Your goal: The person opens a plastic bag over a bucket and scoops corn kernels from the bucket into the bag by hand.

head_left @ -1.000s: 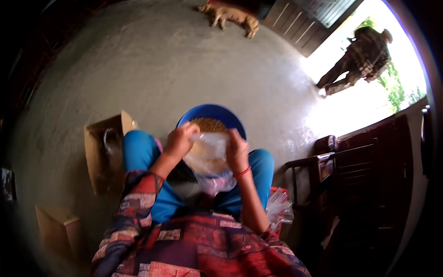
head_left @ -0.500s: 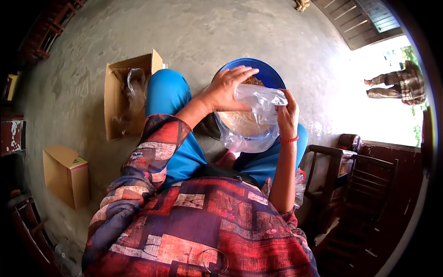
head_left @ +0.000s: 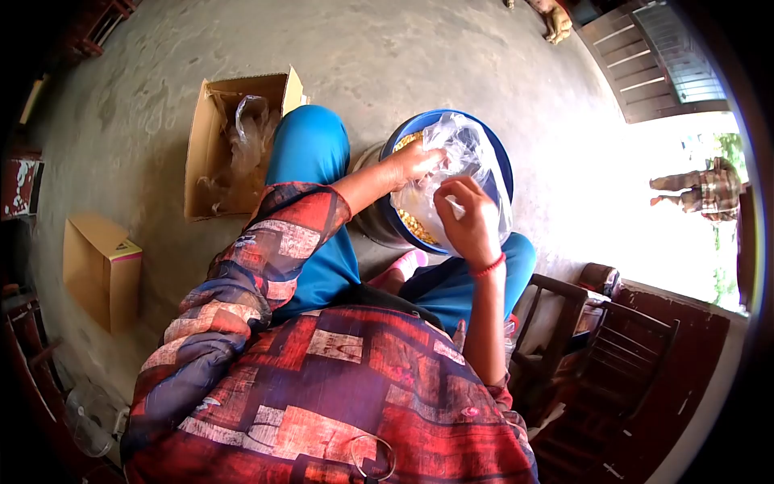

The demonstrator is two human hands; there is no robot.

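Between my knees stands a blue basin [head_left: 501,157], with yellow kernels [head_left: 419,230] that look like corn inside it. A clear plastic bag [head_left: 466,137] is over the basin, crumpled at the top and draped toward the right rim. My left hand [head_left: 413,163] is closed on the bag's left side. My right hand [head_left: 474,222], with a red bracelet at the wrist, is in front of the bag with its fingers curled in. Whether those fingertips pinch the bag's film I cannot make out.
Left of my knee is an open cardboard box [head_left: 193,161] with clear plastic [head_left: 246,145] in it. A smaller carton [head_left: 101,278] stands further left. Dark wooden chairs [head_left: 617,339] are at the lower right. A tan animal [head_left: 555,22] lies at the far top right.
My left hand has gone from spread fingers to a grip on the bag. The bag has bunched upward, and my right hand has moved lower and left. The view has shifted slightly.
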